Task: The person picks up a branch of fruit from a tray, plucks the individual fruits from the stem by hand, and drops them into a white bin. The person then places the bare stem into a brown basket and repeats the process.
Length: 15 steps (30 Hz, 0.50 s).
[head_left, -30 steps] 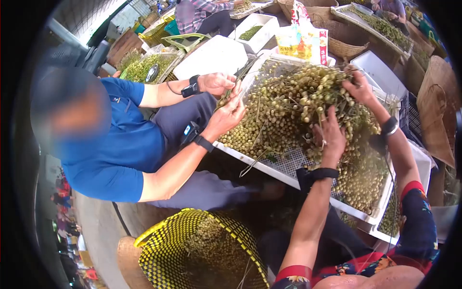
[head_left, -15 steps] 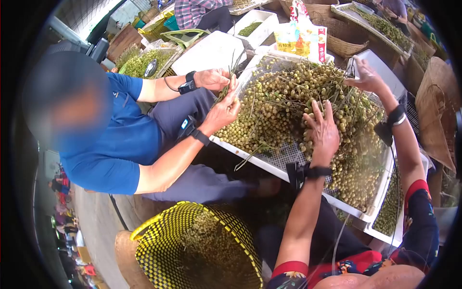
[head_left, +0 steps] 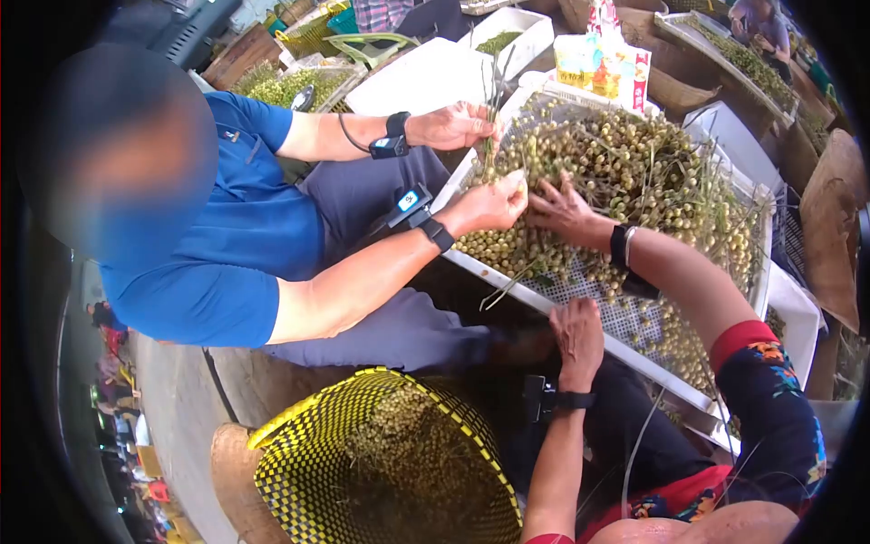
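A heap of small yellow-green fruits on thin stems [head_left: 634, 172] fills a white perforated tray [head_left: 625, 319]. My right hand [head_left: 562, 210] reaches across the heap to its left side, fingers spread on the fruits, close to a co-worker's hand. My left hand [head_left: 578, 331] is down at the tray's front rim, fingers curled against it. The co-worker in a blue shirt [head_left: 236, 245] sits to the left and holds a bunch of stems [head_left: 494, 109] with both hands over the tray's left end.
A yellow-and-black woven basket [head_left: 299, 471] with stripped stems stands on the floor below the tray. More white trays [head_left: 408, 77], woven baskets [head_left: 829, 218] and a printed bag [head_left: 603, 63] lie behind. Other people sit at the far trays.
My right hand swung from the heap's far right to its left side. My left hand dropped off the fruits to the tray's front rim. The co-worker's hands moved closer to the heap.
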Each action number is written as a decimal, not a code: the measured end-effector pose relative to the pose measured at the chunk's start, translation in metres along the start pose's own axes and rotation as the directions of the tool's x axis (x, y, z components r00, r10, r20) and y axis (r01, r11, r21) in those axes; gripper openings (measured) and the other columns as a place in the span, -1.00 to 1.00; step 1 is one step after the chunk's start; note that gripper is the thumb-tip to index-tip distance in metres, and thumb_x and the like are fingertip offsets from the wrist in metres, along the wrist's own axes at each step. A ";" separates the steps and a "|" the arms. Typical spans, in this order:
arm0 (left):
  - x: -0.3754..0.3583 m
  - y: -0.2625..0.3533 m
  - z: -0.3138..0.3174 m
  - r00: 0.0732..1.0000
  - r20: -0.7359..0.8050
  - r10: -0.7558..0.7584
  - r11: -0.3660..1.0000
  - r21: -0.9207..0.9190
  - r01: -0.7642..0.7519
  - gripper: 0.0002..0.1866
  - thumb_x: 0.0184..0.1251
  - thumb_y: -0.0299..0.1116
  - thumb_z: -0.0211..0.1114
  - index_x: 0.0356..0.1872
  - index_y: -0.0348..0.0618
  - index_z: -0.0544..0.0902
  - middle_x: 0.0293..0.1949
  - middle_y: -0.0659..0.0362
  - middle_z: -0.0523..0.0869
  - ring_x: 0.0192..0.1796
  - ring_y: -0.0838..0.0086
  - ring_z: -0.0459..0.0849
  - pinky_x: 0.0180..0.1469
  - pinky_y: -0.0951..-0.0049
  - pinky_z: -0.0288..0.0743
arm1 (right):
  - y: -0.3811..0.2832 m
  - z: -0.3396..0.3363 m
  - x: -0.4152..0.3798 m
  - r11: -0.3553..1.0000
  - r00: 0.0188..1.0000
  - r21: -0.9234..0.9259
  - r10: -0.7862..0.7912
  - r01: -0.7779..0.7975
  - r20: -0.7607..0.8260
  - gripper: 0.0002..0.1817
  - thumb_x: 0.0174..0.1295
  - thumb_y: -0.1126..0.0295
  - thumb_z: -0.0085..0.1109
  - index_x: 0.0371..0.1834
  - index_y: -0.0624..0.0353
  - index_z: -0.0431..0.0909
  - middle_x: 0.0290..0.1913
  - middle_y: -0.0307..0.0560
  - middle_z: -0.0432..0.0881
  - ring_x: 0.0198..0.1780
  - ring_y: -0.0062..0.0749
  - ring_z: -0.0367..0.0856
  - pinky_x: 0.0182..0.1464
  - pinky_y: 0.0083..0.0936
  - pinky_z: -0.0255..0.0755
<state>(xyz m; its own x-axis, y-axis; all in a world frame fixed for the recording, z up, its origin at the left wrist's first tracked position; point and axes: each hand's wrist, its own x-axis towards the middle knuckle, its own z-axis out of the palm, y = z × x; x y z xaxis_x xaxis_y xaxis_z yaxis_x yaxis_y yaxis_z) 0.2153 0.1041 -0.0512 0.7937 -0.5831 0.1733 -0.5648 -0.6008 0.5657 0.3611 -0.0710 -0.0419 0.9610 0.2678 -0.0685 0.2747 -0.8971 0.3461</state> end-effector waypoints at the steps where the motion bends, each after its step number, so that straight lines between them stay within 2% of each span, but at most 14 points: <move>1: 0.000 -0.003 0.001 1.000 -0.006 0.008 1.000 -0.001 -0.008 -0.92 0.38 -0.36 0.13 -0.21 -0.09 0.53 -0.20 0.11 0.59 -0.02 0.18 0.57 0.27 -0.06 0.21 | 0.004 0.001 0.005 0.999 0.999 0.004 0.032 -0.032 0.025 -0.33 0.12 0.11 0.21 0.38 -0.47 0.31 0.48 -0.15 0.12 0.54 0.04 -0.07 0.39 0.49 -0.14; 2: 0.003 -0.001 -0.002 1.000 0.008 -0.002 1.000 -0.013 0.002 -0.92 0.38 -0.36 0.13 -0.21 -0.09 0.53 -0.20 0.11 0.59 -0.02 0.18 0.57 0.27 -0.06 0.21 | 0.012 0.003 0.010 0.998 0.997 0.000 0.064 -0.064 0.052 -0.33 0.14 0.12 0.19 0.39 -0.48 0.29 0.50 -0.16 0.10 0.56 0.03 -0.12 0.38 0.52 -0.17; 4: 0.006 0.002 -0.009 0.995 0.094 -0.023 0.999 0.029 0.020 -0.86 0.44 -0.36 0.04 -0.21 -0.13 0.55 -0.19 0.09 0.58 -0.03 0.20 0.59 0.33 -0.10 0.20 | 0.028 0.024 0.025 0.994 0.994 -0.011 0.106 -0.106 0.000 -0.35 0.20 0.20 0.13 0.41 -0.47 0.26 0.50 -0.17 0.10 0.57 -0.01 -0.13 0.37 0.54 -0.17; 6: 0.006 0.002 -0.006 0.994 0.109 -0.019 1.000 0.017 0.017 -0.91 0.41 -0.36 0.09 -0.22 -0.11 0.53 -0.19 0.10 0.56 -0.01 0.19 0.57 0.34 -0.12 0.17 | 0.038 0.014 0.038 0.985 0.976 0.018 0.166 -0.171 0.138 -0.38 0.25 0.34 0.05 0.41 -0.45 0.27 0.50 -0.15 0.10 0.57 0.01 -0.14 0.36 0.57 -0.18; 9: 0.005 -0.002 -0.005 0.994 0.111 -0.023 1.000 -0.008 0.024 -0.93 0.38 -0.36 0.14 -0.22 -0.09 0.51 -0.20 0.11 0.53 0.00 0.19 0.56 0.37 -0.14 0.12 | 0.052 0.026 0.056 0.962 0.960 0.050 0.263 -0.269 0.100 -0.38 0.24 0.35 0.08 0.39 -0.43 0.31 0.51 -0.13 0.08 0.57 0.04 -0.12 0.32 0.62 -0.13; 12: 0.001 -0.004 -0.003 0.995 0.100 -0.023 0.998 -0.051 0.028 -0.93 0.37 -0.36 0.16 -0.23 -0.09 0.53 -0.18 0.12 0.54 0.00 0.18 0.56 0.41 -0.15 0.10 | 0.060 0.027 0.058 0.961 0.963 0.072 0.260 -0.265 0.075 -0.39 0.25 0.37 0.10 0.39 -0.40 0.32 0.52 -0.13 0.07 0.56 0.05 -0.10 0.32 0.61 -0.09; 13: 0.002 -0.003 -0.007 0.992 0.121 -0.024 0.996 -0.081 0.033 -0.94 0.37 -0.37 0.16 -0.22 -0.08 0.54 -0.17 0.12 0.54 0.00 0.18 0.56 0.40 -0.15 0.11 | 0.058 0.023 0.056 0.965 0.958 0.045 0.251 -0.259 0.139 -0.45 0.37 0.33 -0.08 0.42 -0.45 0.28 0.54 -0.19 0.06 0.57 0.03 -0.15 0.35 0.58 -0.13; 14: 0.004 -0.002 -0.011 0.990 0.142 -0.019 0.993 -0.111 0.035 -0.93 0.36 -0.37 0.17 -0.21 -0.07 0.55 -0.15 0.13 0.55 0.01 0.18 0.56 0.39 -0.15 0.13 | 0.054 0.019 0.053 0.965 0.963 0.059 0.247 -0.254 0.109 -0.46 0.37 0.31 -0.07 0.41 -0.44 0.30 0.52 -0.12 0.08 0.56 0.06 -0.10 0.36 0.56 -0.15; 15: 0.007 -0.005 -0.016 0.986 0.152 -0.067 0.959 -0.264 0.106 -0.92 0.33 -0.39 0.20 -0.20 -0.06 0.57 -0.11 0.16 0.58 0.02 0.18 0.56 0.34 -0.12 0.19 | 0.048 0.014 0.050 0.971 0.968 0.031 0.232 -0.235 0.097 -0.47 0.36 0.29 -0.06 0.41 -0.41 0.31 0.51 -0.08 0.09 0.55 0.07 -0.07 0.36 0.55 -0.16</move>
<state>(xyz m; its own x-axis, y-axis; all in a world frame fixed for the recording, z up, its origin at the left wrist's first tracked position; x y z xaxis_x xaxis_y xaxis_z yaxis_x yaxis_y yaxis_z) 0.2276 0.1121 -0.0398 0.7861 -0.6180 0.0101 -0.3978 -0.4934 0.7735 0.4226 -0.1059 -0.0417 0.9969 0.0174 -0.0770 0.0415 -0.9455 0.3229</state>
